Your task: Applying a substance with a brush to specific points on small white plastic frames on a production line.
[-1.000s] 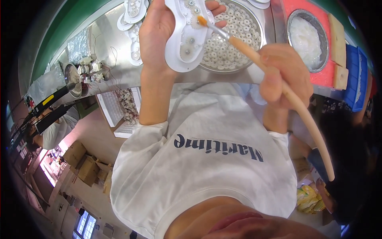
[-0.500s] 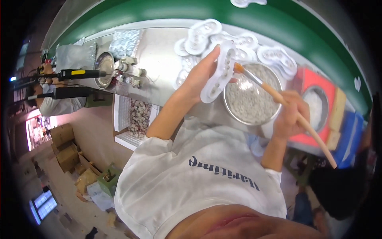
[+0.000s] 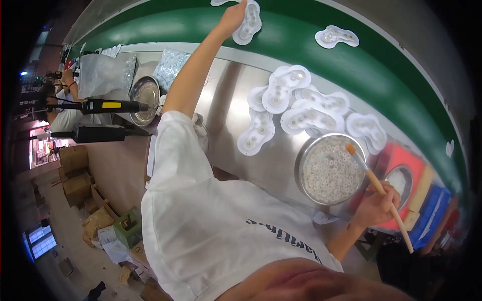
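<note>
My left hand [image 3: 233, 19] reaches far out over the green belt [image 3: 296, 35], its fingers closed at the edge of a curved white plastic holder [image 3: 248, 24] with a row of small round parts. My right hand [image 3: 374, 206] grips the wooden handle of a paintbrush [image 3: 377, 183]. The brush's orange-brown bristles are over a round metal bowl [image 3: 299, 175] full of small whitish rings [image 3: 331, 173]. Several more white holders [image 3: 285, 88] lie in an overlapping pile on the metal table, left of and beyond the bowl.
Another white holder [image 3: 336, 36] lies on the belt. On the right are a red board [image 3: 357, 198] with a small metal bowl [image 3: 399, 183], a wooden strip [image 3: 419, 198] and a blue bin [image 3: 431, 218]. Black tools with cables [image 3: 108, 106] stick in from the left, near a second metal bowl [image 3: 145, 100].
My left hand has moved from beside the bowl up and left to the belt with the white holder. My right hand with the brush has drawn slightly lower in view; the bristles are off the holder.
</note>
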Tool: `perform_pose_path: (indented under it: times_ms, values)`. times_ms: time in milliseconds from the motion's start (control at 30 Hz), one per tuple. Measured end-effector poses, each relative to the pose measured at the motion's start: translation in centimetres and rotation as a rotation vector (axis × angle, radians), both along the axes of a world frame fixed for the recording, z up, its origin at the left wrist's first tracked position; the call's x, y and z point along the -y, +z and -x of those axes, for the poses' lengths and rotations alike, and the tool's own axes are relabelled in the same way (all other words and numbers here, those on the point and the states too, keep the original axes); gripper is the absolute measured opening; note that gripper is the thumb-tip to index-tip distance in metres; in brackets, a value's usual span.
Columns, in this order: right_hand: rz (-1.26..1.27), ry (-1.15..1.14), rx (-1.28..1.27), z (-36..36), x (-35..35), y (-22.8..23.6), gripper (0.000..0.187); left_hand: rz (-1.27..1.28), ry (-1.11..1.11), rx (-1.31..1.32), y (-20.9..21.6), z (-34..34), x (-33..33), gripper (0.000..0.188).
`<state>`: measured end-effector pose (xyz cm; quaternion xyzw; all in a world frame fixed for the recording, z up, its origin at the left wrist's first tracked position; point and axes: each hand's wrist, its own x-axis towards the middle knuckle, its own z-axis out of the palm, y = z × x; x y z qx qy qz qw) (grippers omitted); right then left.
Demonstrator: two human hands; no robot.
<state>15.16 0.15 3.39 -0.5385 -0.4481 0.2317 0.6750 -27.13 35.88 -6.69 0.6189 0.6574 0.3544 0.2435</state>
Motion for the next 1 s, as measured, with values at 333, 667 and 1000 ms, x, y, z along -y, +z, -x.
perform_pose_path:
  times_ms: [333,667,1000]
  values:
    - [0.109,-0.110,0.075,-1.4,-0.5,-0.7,0.021,0.176,-0.425,-0.029,5.9,7.9,-5.5,0.086]
    - [0.082,-0.093,0.026,-2.7,0.1,-0.5,0.021,0.094,0.138,-0.569,1.7,9.4,-9.1,0.069]
    - [0.026,0.012,-0.022,-2.9,0.8,-0.8,0.023,-0.278,-0.069,-0.060,8.4,-0.8,2.8,0.054]
